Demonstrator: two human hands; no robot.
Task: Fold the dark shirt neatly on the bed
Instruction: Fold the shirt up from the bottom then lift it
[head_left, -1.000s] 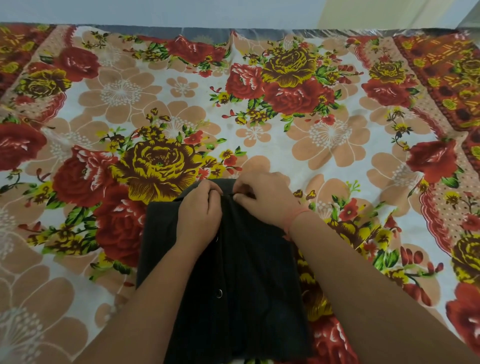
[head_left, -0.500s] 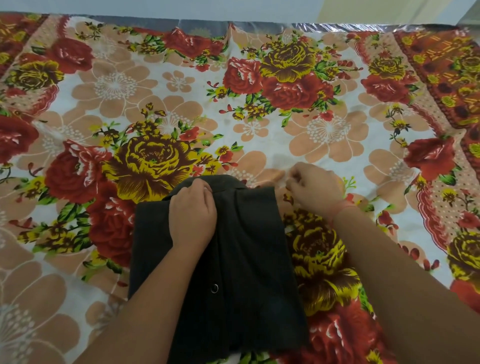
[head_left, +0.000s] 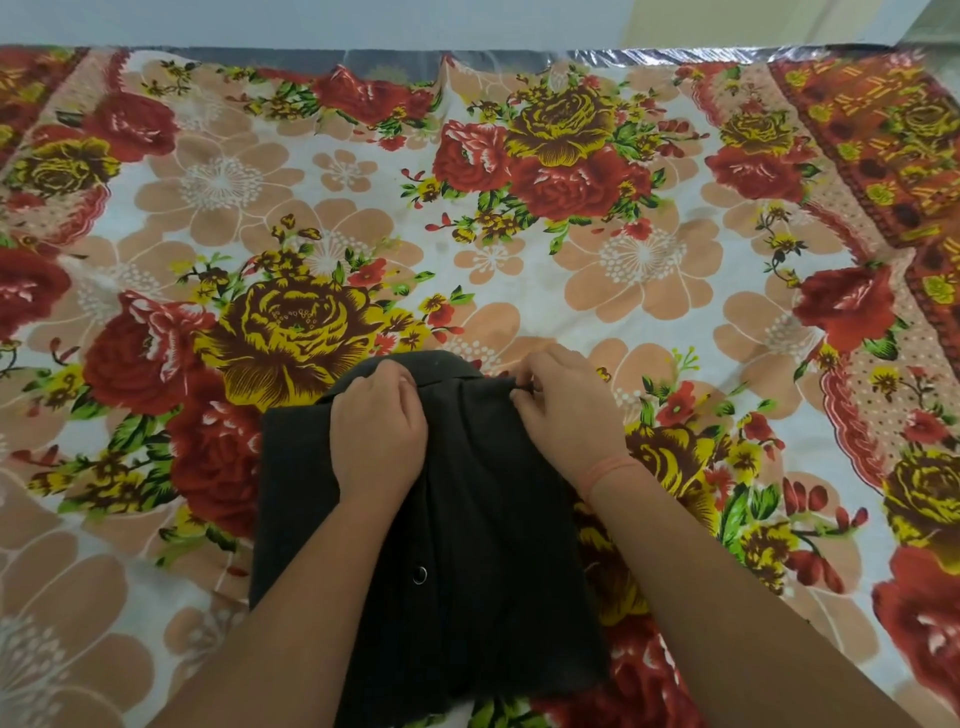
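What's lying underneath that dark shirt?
The dark shirt lies on the floral bedsheet, which shows on either side and beyond it. Anything directly beneath the shirt is covered.

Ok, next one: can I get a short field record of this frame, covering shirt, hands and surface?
item: shirt, dark, folded to a rough rectangle
surface: floral sheet, shirt lying on it
hands: left hand grips fabric near the shirt's far end; right hand pinches its far right edge
detail: one metal snap showing on the front
worn: wristband on the right wrist
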